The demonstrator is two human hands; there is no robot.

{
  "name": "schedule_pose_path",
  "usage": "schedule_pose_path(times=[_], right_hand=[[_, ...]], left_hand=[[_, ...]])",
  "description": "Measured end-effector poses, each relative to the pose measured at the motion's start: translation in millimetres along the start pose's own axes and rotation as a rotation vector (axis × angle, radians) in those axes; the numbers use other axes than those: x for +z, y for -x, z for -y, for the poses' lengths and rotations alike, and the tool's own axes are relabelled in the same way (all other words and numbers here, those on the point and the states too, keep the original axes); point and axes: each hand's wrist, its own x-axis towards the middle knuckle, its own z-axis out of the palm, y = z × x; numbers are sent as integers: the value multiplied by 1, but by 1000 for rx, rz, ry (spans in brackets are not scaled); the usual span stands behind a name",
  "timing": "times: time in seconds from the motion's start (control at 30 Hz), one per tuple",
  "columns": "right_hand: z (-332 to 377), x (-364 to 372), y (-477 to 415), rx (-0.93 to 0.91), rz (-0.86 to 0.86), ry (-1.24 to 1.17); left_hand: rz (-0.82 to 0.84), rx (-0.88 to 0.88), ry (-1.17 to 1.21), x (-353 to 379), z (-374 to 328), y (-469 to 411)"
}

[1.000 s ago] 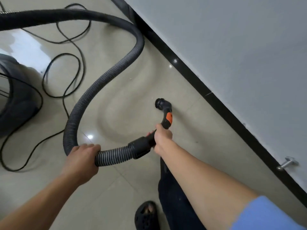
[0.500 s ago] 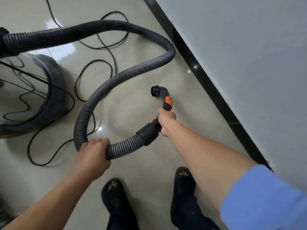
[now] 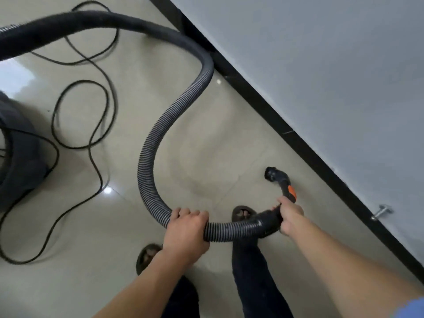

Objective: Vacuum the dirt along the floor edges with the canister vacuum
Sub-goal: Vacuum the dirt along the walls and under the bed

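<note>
The right grip [image 3: 290, 216] wraps the curved handle [image 3: 285, 187] of the hose [image 3: 156, 143]; the left grip [image 3: 185, 232] clasps the ribbed hose just behind it. The handle's open end [image 3: 271, 174] lies ahead of the right grip, its mouth turned away from the baseboard [image 3: 298, 143] — the floor edge runs near on its right. Of the 2, the right grip is nearer that edge, so it likely swings the mouth over.

We note: canister [image 3: 20, 157] far left on floor [image 3: 206, 157], cord [image 3: 96, 125] looped just right of it. Hose [image 3: 160, 125] arcs from upper left, past baseboard [image 3: 298, 143], down into our left grip [image 3: 185, 232]. Handle [image 3: 278, 180] in right grip [image 3: 290, 214], near baseboard; wall [image 3: 321, 65] at right.
</note>
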Motion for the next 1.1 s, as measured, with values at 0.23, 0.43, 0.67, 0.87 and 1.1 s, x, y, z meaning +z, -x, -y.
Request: schedule_pose_path(times=[0.23, 0.43, 0.67, 0.87, 1.1], right_hand=[[36, 23, -11, -118, 169, 51], [-55, 44, 13, -38, 179, 103], [-79, -52, -12, 81, 30, -182], [-24, -116, -84, 9, -69, -260], [23, -94, -115, -85, -16, -283]], left_hand=[[-14, 34, 42, 10, -4, -6], [75, 73, -192, 16, 42, 41], [-108, 202, -243, 29, -4, 48], [-95, 238, -163, 50, -77, -26], [-107, 215, -52, 68, -77, -64]])
